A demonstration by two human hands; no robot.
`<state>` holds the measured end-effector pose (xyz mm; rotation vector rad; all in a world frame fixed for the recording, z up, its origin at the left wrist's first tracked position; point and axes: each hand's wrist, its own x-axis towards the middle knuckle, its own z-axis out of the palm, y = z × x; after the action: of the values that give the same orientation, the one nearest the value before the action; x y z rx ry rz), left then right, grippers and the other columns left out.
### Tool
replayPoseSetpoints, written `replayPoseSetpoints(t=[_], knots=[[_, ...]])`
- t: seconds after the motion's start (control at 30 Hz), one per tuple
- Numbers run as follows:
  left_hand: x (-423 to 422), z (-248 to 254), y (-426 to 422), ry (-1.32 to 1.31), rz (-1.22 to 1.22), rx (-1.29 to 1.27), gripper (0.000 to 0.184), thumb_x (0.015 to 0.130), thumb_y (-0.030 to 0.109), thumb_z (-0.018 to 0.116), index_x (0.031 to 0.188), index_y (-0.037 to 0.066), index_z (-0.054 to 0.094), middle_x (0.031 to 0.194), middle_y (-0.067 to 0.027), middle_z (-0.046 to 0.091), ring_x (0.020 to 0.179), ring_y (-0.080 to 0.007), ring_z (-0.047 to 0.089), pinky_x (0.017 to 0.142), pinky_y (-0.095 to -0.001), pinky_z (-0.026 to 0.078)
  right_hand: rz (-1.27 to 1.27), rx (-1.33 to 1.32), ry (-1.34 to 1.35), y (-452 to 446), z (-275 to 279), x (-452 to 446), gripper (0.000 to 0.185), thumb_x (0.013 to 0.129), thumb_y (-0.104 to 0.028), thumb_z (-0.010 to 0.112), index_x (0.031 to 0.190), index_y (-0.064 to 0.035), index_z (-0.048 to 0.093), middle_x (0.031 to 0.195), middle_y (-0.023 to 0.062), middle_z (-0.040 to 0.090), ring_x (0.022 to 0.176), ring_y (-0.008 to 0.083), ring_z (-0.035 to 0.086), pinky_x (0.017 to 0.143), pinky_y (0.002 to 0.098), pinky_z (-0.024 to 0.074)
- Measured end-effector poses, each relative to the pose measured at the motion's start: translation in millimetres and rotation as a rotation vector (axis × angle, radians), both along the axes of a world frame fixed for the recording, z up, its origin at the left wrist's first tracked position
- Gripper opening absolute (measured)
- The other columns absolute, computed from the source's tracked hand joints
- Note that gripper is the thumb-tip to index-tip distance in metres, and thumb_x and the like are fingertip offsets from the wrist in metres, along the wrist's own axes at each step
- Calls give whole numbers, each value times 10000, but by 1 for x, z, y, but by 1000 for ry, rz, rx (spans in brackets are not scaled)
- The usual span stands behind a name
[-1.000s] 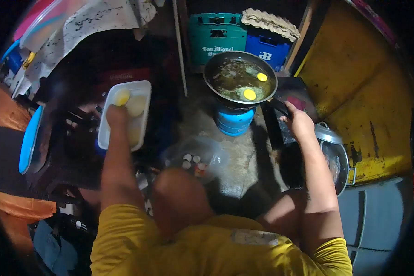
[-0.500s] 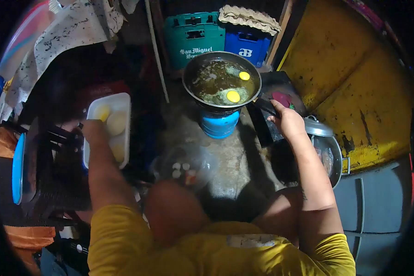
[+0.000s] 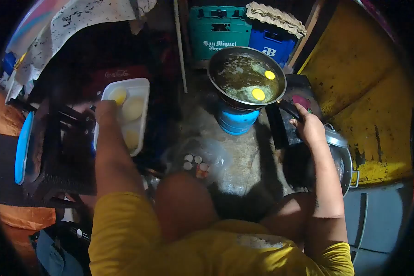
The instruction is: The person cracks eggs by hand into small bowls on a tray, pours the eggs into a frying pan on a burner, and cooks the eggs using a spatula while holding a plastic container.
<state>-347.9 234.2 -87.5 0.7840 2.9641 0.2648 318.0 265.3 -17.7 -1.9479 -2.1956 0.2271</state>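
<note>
My right hand [image 3: 312, 128] is closed around the black handle [image 3: 290, 110] of a frying pan [image 3: 211, 87]. The pan sits above a small blue gas canister [image 3: 238, 122]. Two eggs with bright yellow yolks, one nearer [image 3: 258, 94] and one farther [image 3: 269, 75], lie in oil in it. My left hand [image 3: 106, 112] is at the left side of a white plastic tray [image 3: 145, 92]. Pale round pieces [image 3: 132, 108] and a yellower one [image 3: 118, 95] lie in the tray. The fingers of that hand are in shadow and partly hidden, so its grip is unclear.
A clear plastic bag with eggshells [image 3: 198, 161] lies on the floor before my knee. Green [image 3: 220, 32] and blue [image 3: 271, 43] crates stand behind the pan, an egg carton [image 3: 276, 18] on top. A lidded metal pot [image 3: 347, 161] is at right, a blue-rimmed lid [image 3: 24, 147] at left.
The camera view has turned left, so everything appears farther right. My right hand stays on the pan handle, and my left hand stays by the tray.
</note>
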Motion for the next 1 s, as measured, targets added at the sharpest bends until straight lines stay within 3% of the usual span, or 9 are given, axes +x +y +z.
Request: replayPoseSetpoints(t=[0.13, 0.2, 0.33, 0.43, 0.63, 0.73, 0.8, 0.83, 1.0], knots=[[-41, -32, 11, 48, -128, -114, 554, 850, 317, 556, 1275, -38, 565, 1311, -229, 586, 1201, -376, 583, 1006, -440, 465, 38, 87, -15, 2, -10, 7, 594, 806, -307, 753, 1356, -227, 544, 1044, 181, 679, 961, 379, 654, 793, 461, 515], [-22, -14, 2, -13, 33, 96, 478, 825, 280, 569, 1192, -17, 641, 1237, -232, 631, 1156, -391, 607, 978, -447, 480, 8, 39, -11, -2, 0, 1, 601, 814, -287, 753, 1368, -216, 532, 1083, 200, 666, 1005, 393, 635, 828, 463, 505], [-23, -9, 4, 33, -128, 39, 408, 804, 247, 569, 1078, -29, 693, 1131, -255, 667, 1095, -398, 637, 939, -462, 498, -1, -14, -11, -2, 3, 0, 600, 821, -276, 752, 1373, -204, 530, 1108, 213, 658, 1034, 405, 622, 854, 467, 497], [-9, 0, 1, 73, 7, 163, 359, 795, 231, 574, 999, -28, 716, 1063, -263, 682, 1044, -401, 657, 895, -468, 517, -3, 7, -20, 0, -3, 3, 596, 818, -282, 754, 1367, -207, 536, 1094, 209, 662, 1019, 404, 626, 846, 466, 499], [-38, -15, 11, 41, -110, 82, 348, 798, 239, 589, 994, -15, 724, 1095, -231, 687, 1020, -385, 674, 870, -451, 532, 5, 29, -51, 1, -5, 6, 598, 820, -328, 740, 1371, -235, 525, 1039, 190, 680, 968, 385, 647, 814, 469, 511], [-67, -34, 24, 182, -269, -209, 334, 815, 234, 585, 995, -8, 728, 1103, -214, 693, 1028, -367, 677, 870, -441, 535, -5, 2, -41, 0, -2, 6, 613, 815, -314, 747, 1377, -227, 521, 1067, 209, 668, 998, 397, 636, 833, 468, 504], [-113, -68, 40, -56, 90, 172, 280, 836, 232, 608, 980, 37, 747, 995, -172, 731, 885, -301, 725, 787, -411, 560, -14, -17, -44, -4, 4, 2, 605, 813, -317, 747, 1369, -225, 528, 1068, 210, 668, 999, 397, 637, 834, 471, 505], [-117, -67, 39, -55, 88, 173, 280, 836, 232, 608, 980, 37, 747, 995, -172, 731, 885, -301, 725, 787, -411, 560, -15, -16, -43, -3, 4, 2, 605, 813, -317, 747, 1369, -225, 528, 1068, 210, 668, 999, 397, 637, 834, 471, 505], [-54, -10, 9, 333, -417, -482, 299, 844, 238, 621, 1062, 66, 731, 1118, -176, 699, 1073, -302, 674, 927, -453, 507, -9, 2, -54, -3, 3, 2, 596, 811, -308, 748, 1360, -211, 535, 1058, 207, 670, 1000, 396, 637, 833, 476, 504]])
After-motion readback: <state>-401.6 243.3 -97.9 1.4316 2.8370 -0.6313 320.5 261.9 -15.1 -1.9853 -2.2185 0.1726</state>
